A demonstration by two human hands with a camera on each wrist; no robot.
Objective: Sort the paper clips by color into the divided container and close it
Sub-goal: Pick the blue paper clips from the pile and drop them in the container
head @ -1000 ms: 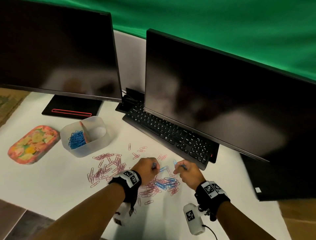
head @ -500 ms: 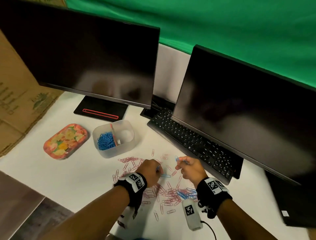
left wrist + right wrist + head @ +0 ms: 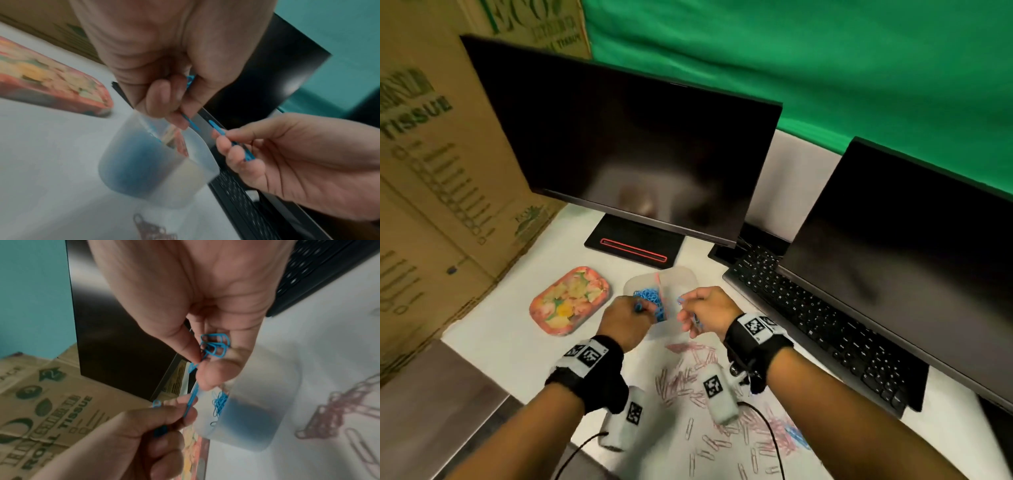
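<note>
White desk surface (image 3: 493, 346) fills the foreground, backed by a green cloth (image 3: 825, 68) and brown cardboard boxes (image 3: 431, 171) on the side of the floral lid. Two dark monitors (image 3: 626, 150) stand behind the translucent divided container (image 3: 681, 277), and a black keyboard (image 3: 818, 325) lies beyond the container's far side from the floral lid (image 3: 570, 301), which rests flat just beside the container. One compartment holds a heap of blue paper clips (image 3: 650, 298); the other compartment's contents cannot be made out. Pink paper clips (image 3: 688, 373) lie scattered on the desk on the near side of the container, among them a few blue ones.

Both hands hover just above the container's near rim. The left hand (image 3: 625, 318) has its fingers curled tight, thumb and forefinger pinching blue clips (image 3: 190, 121) that stick out over the blue compartment. The right hand (image 3: 707, 313) faces it, close but apart, fingers bent in narrowly around a small bunch of blue clips (image 3: 214, 345) pressed between thumb and fingertips (image 3: 218, 374), with one clip poking out towards the left hand
</note>
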